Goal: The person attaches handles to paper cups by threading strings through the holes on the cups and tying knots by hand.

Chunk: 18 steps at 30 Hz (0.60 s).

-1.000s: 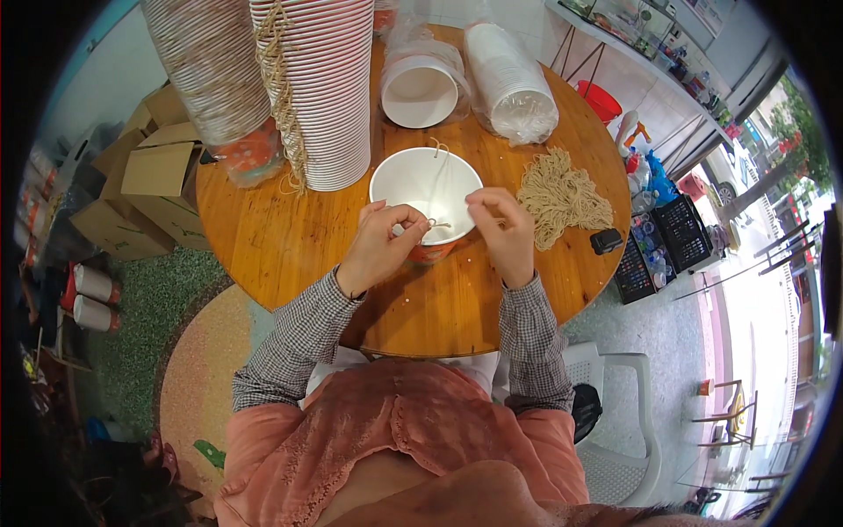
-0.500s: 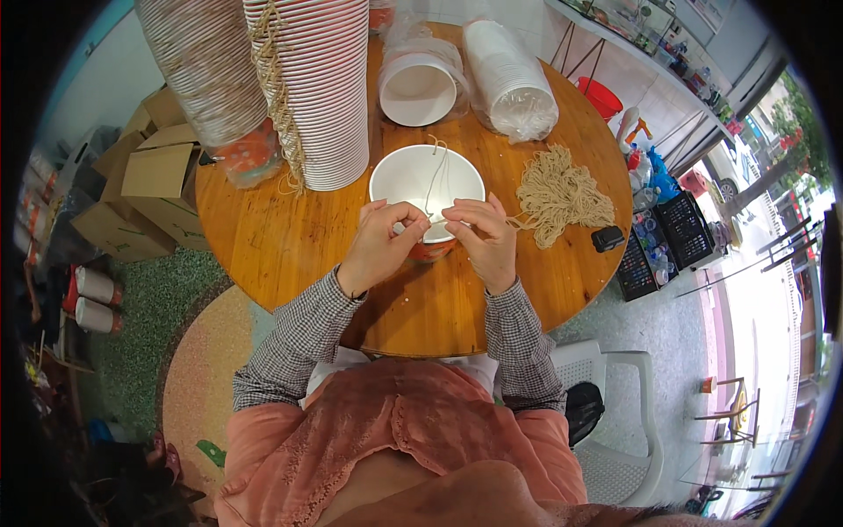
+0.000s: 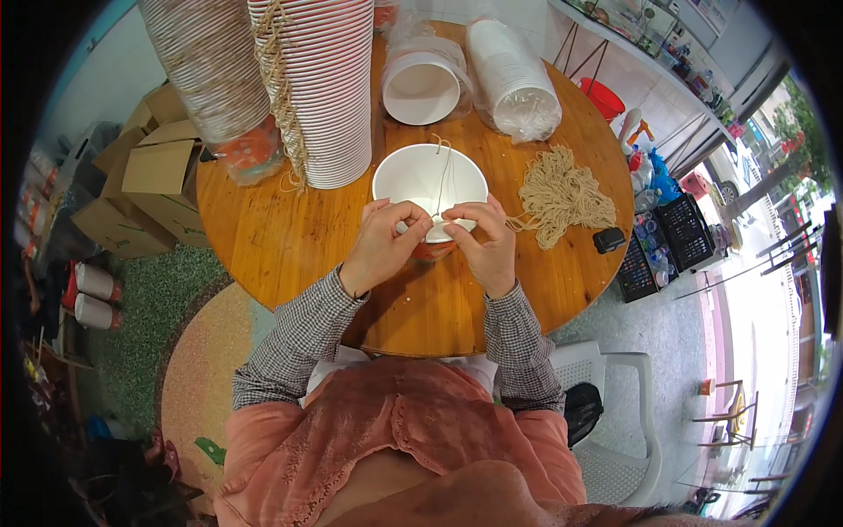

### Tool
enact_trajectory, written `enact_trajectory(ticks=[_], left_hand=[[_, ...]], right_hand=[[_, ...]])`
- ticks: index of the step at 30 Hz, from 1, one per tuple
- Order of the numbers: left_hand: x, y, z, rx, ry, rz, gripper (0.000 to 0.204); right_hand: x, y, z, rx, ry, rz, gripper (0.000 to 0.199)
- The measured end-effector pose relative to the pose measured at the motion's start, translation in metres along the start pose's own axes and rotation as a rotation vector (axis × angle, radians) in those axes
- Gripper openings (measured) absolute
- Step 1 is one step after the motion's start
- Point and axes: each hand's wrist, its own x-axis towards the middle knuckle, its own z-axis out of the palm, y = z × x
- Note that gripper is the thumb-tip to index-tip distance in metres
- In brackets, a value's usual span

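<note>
A white paper bucket (image 3: pixel 421 167) with a red patterned outside stands on the wooden table in front of me. Thin tan string (image 3: pixel 442 189) runs from its far rim, across the opening, to the near rim. There my left hand (image 3: pixel 386 241) pinches the string with thumb and forefinger. My right hand (image 3: pixel 485 241) pinches the string too, at the same spot on the near rim. The fingertips of both hands nearly meet, and the exact form of the string between them is too small to make out. To the right lies a loose heap of tan string (image 3: pixel 566 195).
Tall stacks of nested buckets (image 3: pixel 329 97) rise at the back left, with string hanging down one side. Plastic-wrapped buckets (image 3: pixel 514 83) lie behind. A small black object (image 3: pixel 608 239) sits at the round table's (image 3: pixel 272 237) right edge. A white chair (image 3: pixel 628 422) stands at right.
Both hands stay at the near rim, their fingertips shifting slightly around the string. The whole scene has moved a few pixels in the picture.
</note>
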Motion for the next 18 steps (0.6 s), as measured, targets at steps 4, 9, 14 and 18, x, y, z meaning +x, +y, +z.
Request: enact_trajectory(ticks=[4,9,14,18], left_hand=[[0.0,0.002,0.0,-0.012,-0.006,-0.043,0.01],[0.0,0.002,0.001,-0.002,0.001,-0.013,0.011],[0.0,0.001,0.0,0.005,-0.009,-0.025,0.01],[0.0,0.006,-0.002,-0.167,-0.015,-0.057,0.004]], right_hand=[[-0.001,-0.006,-0.001,-0.035,-0.029,0.033,0.01],[-0.003,0.002,-0.001,-0.015,-0.011,0.05,0.005],[-0.002,0.0,0.006,-0.005,0.013,0.042,0.009],[-0.003,-0.001,0.008,-0.082,0.082,0.006,0.012]])
